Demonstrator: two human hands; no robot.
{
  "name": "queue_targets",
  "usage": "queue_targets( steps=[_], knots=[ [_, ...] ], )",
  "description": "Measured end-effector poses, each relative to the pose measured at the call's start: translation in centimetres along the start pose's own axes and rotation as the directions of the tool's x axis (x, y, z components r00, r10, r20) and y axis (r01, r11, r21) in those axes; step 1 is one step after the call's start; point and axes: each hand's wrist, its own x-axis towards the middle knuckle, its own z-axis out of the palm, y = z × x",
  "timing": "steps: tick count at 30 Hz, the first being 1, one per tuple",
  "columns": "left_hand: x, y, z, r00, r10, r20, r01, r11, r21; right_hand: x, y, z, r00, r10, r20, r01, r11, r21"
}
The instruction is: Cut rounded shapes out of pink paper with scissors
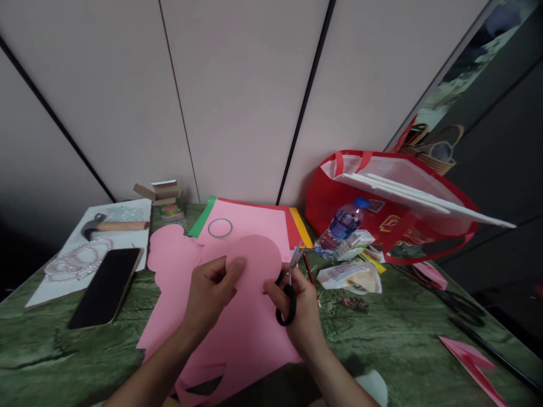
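My left hand [215, 287] pinches a round pink paper piece [258, 257] by its left edge, thumb on top. Scissors [291, 298] with black handles sit in my right hand [304, 308], their blades pointing up and away from me. The right thumb lies by the circle's lower right edge; whether it touches the paper I cannot tell. Beneath both hands lie pink paper sheets [241, 339] with curved cut-outs, one leaving a gap near the front. More pink paper with a scalloped edge [169, 271] spreads to the left.
Left are a phone [106, 289], a hammer [121, 225] and beaded strands [78, 260]. A small opened box [168, 206] stands behind. To the right are a water bottle [343, 229], wrappers [352, 276], a red bag [322, 192] and folded pink paper [470, 362]. A panelled wall [237, 102] rises behind.
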Motion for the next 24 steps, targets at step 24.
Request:
queue_targets(
  steps=[24],
  knots=[
    [-1.0, 0.0, 1.1, 0.989, -0.023, 0.143, 0.021, 1.0, 0.02, 0.4, -0.3, -0.7, 0.979, -0.14, -0.15, 0.14, 0.99, -0.015]
  ],
)
